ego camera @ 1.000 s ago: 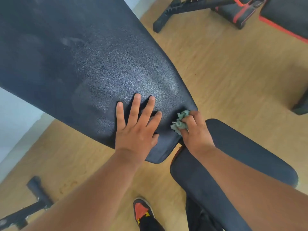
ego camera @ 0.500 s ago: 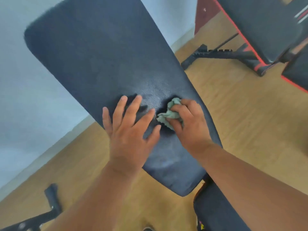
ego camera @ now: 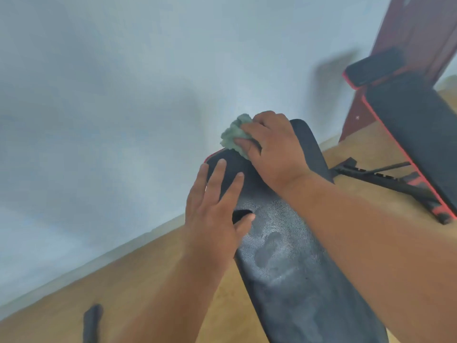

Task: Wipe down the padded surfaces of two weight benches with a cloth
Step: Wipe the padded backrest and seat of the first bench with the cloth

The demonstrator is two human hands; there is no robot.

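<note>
A black padded backrest [ego camera: 284, 256] of the near weight bench slants up toward the wall, with damp streaks on its middle. My right hand [ego camera: 272, 149] grips a crumpled green cloth [ego camera: 233, 137] at the pad's top edge. My left hand [ego camera: 215, 206] lies flat on the pad's left side just below, fingers straight. A second bench [ego camera: 415, 134], black with red trim, stands at the right.
A pale wall [ego camera: 123, 95] rises close behind the pad. Wooden floor [ego camera: 138, 288] lies below. The second bench's black floor frame [ego camera: 385, 179] stretches across the floor at right. A dark bench foot [ego camera: 92, 323] shows at the lower left.
My right hand has carried the cloth from the pad's lower end up to its top edge. My left hand slid up the pad too, and the view tilted up toward the wall.
</note>
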